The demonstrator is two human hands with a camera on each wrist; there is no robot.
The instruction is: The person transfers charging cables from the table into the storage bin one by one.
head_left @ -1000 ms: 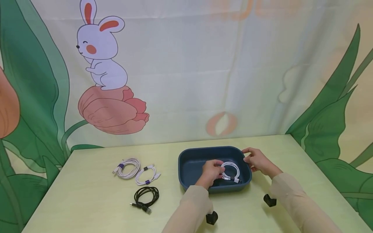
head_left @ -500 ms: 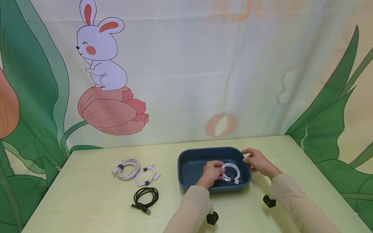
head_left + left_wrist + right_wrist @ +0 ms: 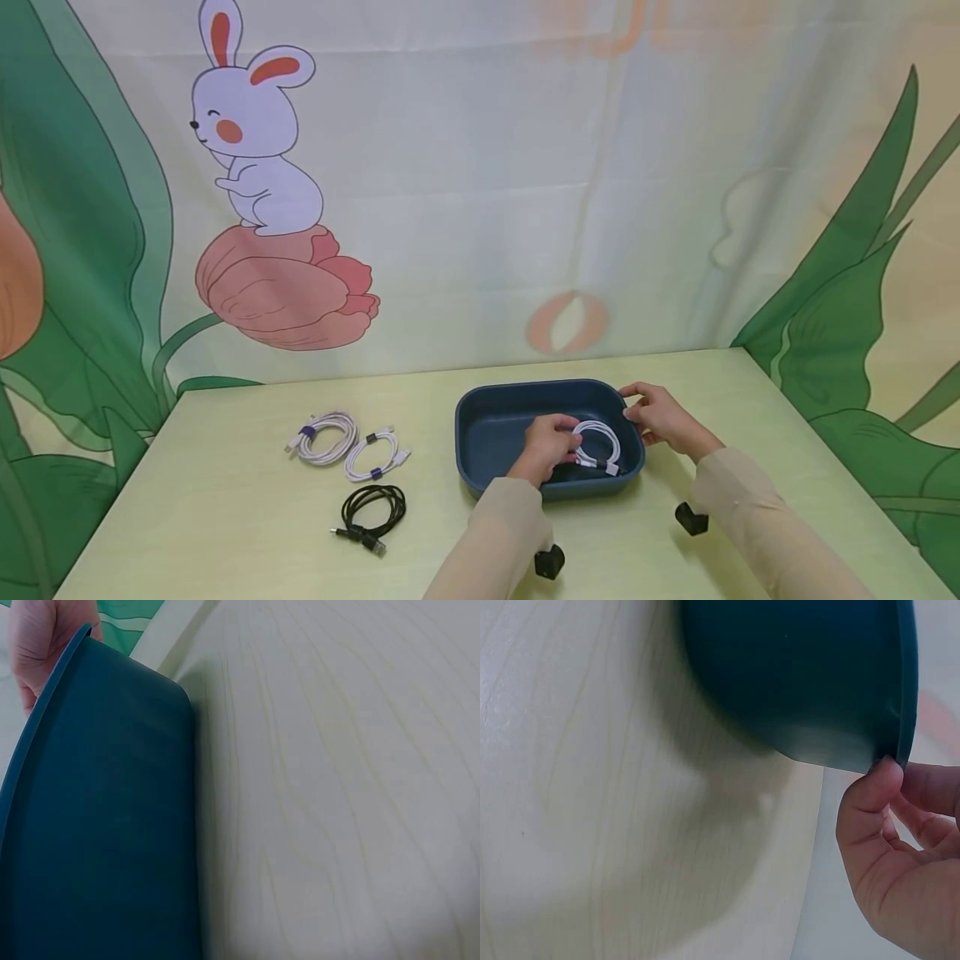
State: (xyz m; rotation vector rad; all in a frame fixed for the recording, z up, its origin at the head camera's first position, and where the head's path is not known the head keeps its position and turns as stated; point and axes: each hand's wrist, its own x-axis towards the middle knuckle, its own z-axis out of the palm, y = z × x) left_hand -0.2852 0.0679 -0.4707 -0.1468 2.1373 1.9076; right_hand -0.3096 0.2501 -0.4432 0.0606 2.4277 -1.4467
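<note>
My left hand (image 3: 546, 447) reaches over the near side of a dark blue rectangular bin (image 3: 592, 490) and pinches the left edge of a coiled white cable (image 3: 617, 442) inside it. The coil has a dark strap and a white plug at its lower right. At the bin's right end, my right hand (image 3: 667, 418) pinches the rim. The right wrist view shows thumb and fingers of that hand (image 3: 900, 847) on either side of the rim of the bin (image 3: 795, 675). In the left wrist view, the outer wall of the bin (image 3: 120, 802) hides the cable.
Left of the bin lie two white cable coils, a thicker one (image 3: 350, 439) and a thinner one (image 3: 358, 477) with purple straps. A black coiled cable (image 3: 401, 508) lies nearer. A printed curtain (image 3: 465, 208) hangs behind the pale table (image 3: 225, 517).
My left hand and the white coil have shifted very slightly to the right inside the bin. My right hand keeps its place on the rim; the head view has drifted a little.
</note>
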